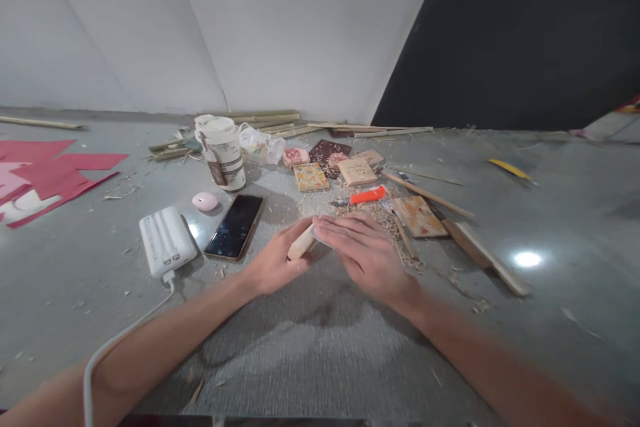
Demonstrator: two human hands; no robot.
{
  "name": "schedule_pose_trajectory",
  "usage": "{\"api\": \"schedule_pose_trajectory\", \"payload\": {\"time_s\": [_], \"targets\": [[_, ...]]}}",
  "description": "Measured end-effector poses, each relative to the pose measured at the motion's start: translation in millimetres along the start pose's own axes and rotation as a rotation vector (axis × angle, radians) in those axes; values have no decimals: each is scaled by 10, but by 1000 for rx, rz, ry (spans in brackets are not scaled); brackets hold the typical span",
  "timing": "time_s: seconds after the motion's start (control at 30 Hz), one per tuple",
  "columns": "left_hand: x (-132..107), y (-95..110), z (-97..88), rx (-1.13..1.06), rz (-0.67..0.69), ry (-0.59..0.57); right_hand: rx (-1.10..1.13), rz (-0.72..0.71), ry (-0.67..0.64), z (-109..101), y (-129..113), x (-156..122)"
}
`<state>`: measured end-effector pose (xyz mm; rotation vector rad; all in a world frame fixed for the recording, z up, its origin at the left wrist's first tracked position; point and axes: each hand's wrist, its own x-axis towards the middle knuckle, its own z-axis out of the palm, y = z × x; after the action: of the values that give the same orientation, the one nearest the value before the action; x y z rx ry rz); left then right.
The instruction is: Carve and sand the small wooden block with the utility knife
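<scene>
My left hand (277,259) is closed around a pale, smooth, rounded wooden piece (301,245), held over the grey table. Over the far end of that piece lies my right hand (373,253), its fingers pressed together. A thin greyish edge shows under the right fingertips; what it belongs to is mostly hidden. Just beyond the hands lies an orange utility knife (367,195) among wood shavings (345,213). Beside the right hand are a patterned square block (421,216) and a thin wooden stick (404,238).
A white power bank (167,242) has its cable passing over my left forearm. Nearby are a dark phone (235,227), a pink egg-shaped object (205,201) and a paper cup (227,153). Long wooden strips (493,260) lie right, a yellow-handled tool (509,168) farther off, red paper (85,161) left.
</scene>
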<state>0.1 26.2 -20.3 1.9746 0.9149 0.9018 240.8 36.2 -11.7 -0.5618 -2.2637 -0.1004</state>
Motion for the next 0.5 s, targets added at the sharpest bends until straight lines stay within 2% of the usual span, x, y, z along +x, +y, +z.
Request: {"api": "schedule_pose_trajectory", "payload": {"time_s": [0.13, 0.27, 0.5], "targets": [[-7, -29, 4, 5, 10, 26, -34, 51, 52, 10, 49, 0], [-10, -18, 10, 7, 30, -3, -7, -20, 16, 5, -55, 18], [3, 31, 5, -31, -41, -4, 17, 11, 11, -18, -54, 16]]}}
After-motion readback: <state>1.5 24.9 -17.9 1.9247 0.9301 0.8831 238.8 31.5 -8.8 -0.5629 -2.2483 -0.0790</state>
